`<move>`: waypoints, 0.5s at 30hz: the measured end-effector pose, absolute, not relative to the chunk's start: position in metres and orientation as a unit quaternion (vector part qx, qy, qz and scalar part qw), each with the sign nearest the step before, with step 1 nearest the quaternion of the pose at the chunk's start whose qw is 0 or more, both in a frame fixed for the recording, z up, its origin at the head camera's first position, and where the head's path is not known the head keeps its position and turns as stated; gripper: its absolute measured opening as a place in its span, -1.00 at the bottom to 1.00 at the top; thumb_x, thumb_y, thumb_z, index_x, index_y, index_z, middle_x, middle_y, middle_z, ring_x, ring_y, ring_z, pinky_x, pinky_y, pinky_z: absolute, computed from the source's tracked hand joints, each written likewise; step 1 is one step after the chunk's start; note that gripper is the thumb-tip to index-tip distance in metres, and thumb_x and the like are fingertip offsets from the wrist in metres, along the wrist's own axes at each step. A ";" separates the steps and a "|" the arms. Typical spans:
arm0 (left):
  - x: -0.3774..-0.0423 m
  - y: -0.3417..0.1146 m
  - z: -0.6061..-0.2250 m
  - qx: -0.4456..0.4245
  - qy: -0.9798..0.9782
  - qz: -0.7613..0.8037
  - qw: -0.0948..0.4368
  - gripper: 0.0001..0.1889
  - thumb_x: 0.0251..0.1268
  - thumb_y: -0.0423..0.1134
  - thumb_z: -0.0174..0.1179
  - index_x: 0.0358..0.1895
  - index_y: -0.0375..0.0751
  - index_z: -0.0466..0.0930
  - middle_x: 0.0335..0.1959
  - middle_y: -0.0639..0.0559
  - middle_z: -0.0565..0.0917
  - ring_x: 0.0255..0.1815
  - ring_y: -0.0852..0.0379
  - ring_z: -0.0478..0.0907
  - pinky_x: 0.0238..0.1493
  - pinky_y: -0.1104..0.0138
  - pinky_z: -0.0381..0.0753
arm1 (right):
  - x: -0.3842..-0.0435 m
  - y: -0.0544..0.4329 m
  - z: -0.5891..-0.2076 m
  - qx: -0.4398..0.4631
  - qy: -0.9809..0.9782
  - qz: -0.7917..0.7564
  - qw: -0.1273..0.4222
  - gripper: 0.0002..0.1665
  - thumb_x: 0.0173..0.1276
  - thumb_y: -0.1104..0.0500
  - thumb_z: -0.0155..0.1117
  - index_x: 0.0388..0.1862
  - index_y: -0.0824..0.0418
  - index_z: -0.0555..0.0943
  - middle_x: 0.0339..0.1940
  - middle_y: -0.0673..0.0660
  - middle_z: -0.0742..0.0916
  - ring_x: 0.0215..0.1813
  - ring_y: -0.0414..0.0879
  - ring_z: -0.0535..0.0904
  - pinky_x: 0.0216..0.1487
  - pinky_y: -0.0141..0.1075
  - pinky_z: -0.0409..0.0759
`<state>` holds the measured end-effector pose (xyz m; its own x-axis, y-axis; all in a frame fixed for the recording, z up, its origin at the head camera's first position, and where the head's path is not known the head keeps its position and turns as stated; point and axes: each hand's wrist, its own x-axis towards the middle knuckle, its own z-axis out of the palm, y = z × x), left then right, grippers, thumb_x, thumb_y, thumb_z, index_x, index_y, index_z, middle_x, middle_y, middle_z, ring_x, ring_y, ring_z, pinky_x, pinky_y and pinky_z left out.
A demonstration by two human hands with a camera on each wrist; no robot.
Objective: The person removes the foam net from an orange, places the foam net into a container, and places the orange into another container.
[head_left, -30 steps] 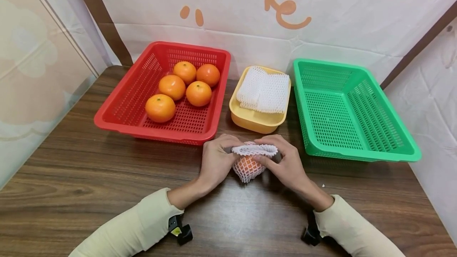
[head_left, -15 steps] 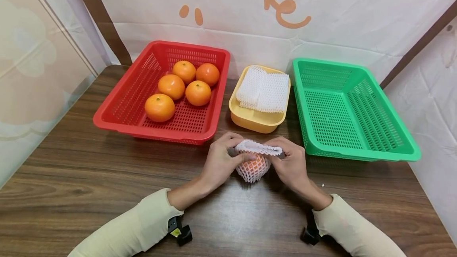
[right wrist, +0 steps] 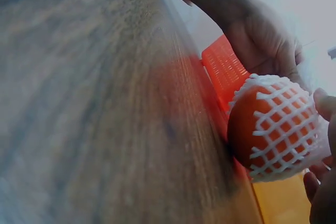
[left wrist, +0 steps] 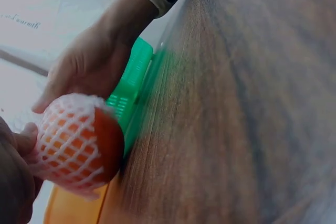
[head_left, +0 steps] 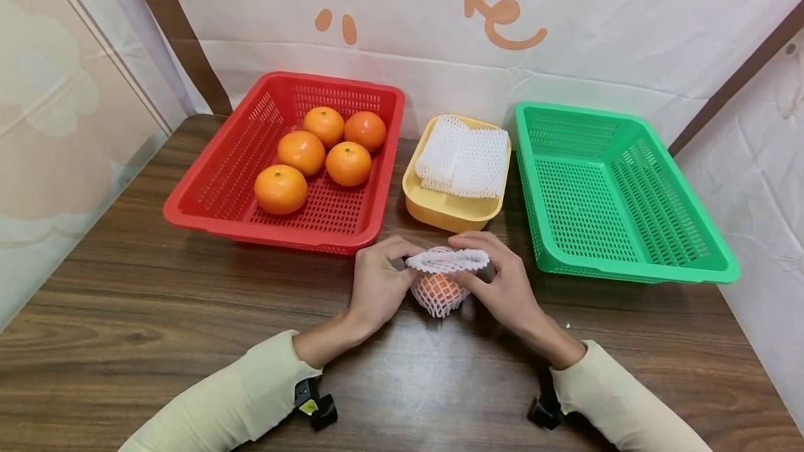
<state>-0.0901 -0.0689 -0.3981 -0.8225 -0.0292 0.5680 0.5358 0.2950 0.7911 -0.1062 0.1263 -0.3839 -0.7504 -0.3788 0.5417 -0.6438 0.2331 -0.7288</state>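
Note:
An orange [head_left: 437, 286] sits on the table inside a white foam net sleeve [head_left: 442, 307]. Above the fruit, the sleeve's rim gapes in a flattened loop. My left hand [head_left: 380, 288] pinches the rim's left side between thumb and fingers. On the opposite side my right hand [head_left: 507, 287] grips the rim, its thumb in front. Both wrist views show the underside of the orange [left wrist: 110, 142] bare, outside the net [right wrist: 287, 129]. Some fingertips are hidden behind the sleeve.
A red basket [head_left: 216, 224] with several oranges [head_left: 281, 190] stands back left. Behind my hands, a yellow tray [head_left: 449, 209] holds folded foam nets [head_left: 467, 159]. A green basket [head_left: 641, 270] stands right. A white scrap [head_left: 568, 326] lies near my right wrist.
The sleeve and orange shifted right and the rim tilted, then both came back left. My right thumb moved to the front of the net, while my left thumb drew back to the side.

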 end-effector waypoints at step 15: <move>-0.086 -0.066 -0.393 -0.180 -0.798 -0.552 0.161 -0.50 -0.14 -0.26 0.53 0.00 -0.25 0.68 -0.18 0.09 0.58 -0.31 0.22 0.47 -0.42 0.26 0.57 | -0.116 0.130 -0.406 0.325 -0.737 0.541 0.241 -0.90 0.15 0.42 0.38 -0.39 0.25 0.72 -0.45 0.14 0.72 -0.34 -0.14 0.61 -0.29 -0.45 0.51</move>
